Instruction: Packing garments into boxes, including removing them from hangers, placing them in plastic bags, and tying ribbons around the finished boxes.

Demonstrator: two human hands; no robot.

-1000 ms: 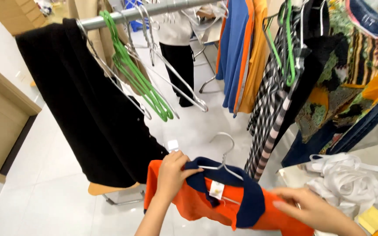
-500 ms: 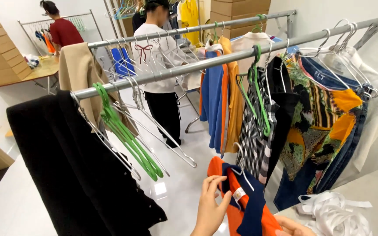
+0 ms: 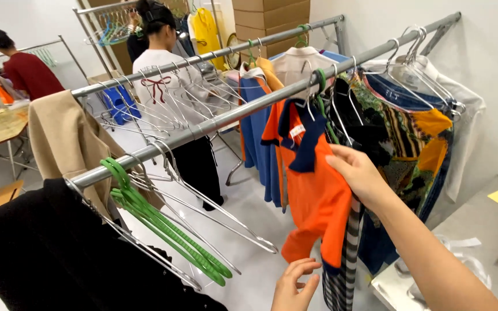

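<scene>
Hanging on the rail (image 3: 226,118), the orange shirt (image 3: 312,196) is gripped at its shoulder by the right hand (image 3: 359,173); left hand (image 3: 296,286) open, just below its hem.

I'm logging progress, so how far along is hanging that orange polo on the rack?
Done: the orange polo shirt hangs by its hanger from the metal rail. In hand: the right hand touches its sleeve; the left hand is open below its hem. Left: both hands to come away.
</scene>
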